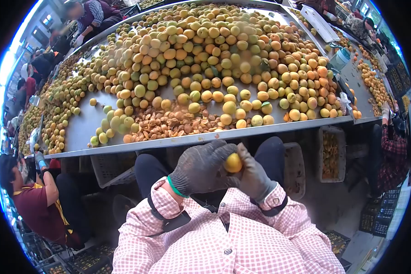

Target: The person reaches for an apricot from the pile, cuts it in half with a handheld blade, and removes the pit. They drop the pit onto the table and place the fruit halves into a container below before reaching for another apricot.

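Observation:
Close together above my lap, in dark grey work gloves, are my left hand (202, 168) and my right hand (255, 176). A yellow-orange apricot (233, 163) is held between them. The fingers of my left hand curl closed against its left side, and my right hand's fingers and thumb grip it from the right. Whether a tool sits inside my left hand is hidden. Just past my hands, at the metal table's front edge (201, 138), lies a heap of brown apricot pits (173, 124). Whole apricots (205, 59) are piled behind and around it.
Under the table are a white crate (112, 169), a grey bin (294, 171) and a bin of yellowish pieces (331, 155). Co-workers sit at left (36, 201) and right (392, 146). A bottle (340, 59) stands at the table's right side.

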The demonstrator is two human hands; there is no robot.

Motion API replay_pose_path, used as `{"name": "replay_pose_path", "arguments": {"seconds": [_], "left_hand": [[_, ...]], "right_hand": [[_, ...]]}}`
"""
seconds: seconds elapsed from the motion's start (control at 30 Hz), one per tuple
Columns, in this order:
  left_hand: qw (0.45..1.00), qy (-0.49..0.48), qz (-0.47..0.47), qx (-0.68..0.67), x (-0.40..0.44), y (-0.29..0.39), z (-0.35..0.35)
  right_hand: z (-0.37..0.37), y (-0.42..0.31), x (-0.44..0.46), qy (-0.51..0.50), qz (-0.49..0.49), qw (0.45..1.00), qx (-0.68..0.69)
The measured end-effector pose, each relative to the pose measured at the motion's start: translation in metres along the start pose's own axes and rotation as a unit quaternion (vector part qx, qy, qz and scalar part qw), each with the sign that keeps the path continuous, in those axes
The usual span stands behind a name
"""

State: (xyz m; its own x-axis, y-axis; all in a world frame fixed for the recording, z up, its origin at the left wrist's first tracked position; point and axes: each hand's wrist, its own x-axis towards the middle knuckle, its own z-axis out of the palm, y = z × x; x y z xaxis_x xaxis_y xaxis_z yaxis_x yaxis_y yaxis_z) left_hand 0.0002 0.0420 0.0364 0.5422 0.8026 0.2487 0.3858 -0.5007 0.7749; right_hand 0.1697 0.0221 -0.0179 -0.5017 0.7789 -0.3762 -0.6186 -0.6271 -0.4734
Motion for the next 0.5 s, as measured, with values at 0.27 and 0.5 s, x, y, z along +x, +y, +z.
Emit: {"name": "replay_pose_path", "arguments": {"seconds": [0.27, 0.5], "left_hand": [[0.969, -0.078, 0.049, 0.229, -0.011, 0.0, 0.024], [0.964, -0.041, 0.11, 0.239, -0.012, 0.01, 0.026]], "right_hand": [[-0.032, 0.043, -0.016, 0.068, -0.043, 0.994, 0.07], [-0.024, 0.026, -0.038, 0.013, -0.343, 0.723, -0.599]]}}
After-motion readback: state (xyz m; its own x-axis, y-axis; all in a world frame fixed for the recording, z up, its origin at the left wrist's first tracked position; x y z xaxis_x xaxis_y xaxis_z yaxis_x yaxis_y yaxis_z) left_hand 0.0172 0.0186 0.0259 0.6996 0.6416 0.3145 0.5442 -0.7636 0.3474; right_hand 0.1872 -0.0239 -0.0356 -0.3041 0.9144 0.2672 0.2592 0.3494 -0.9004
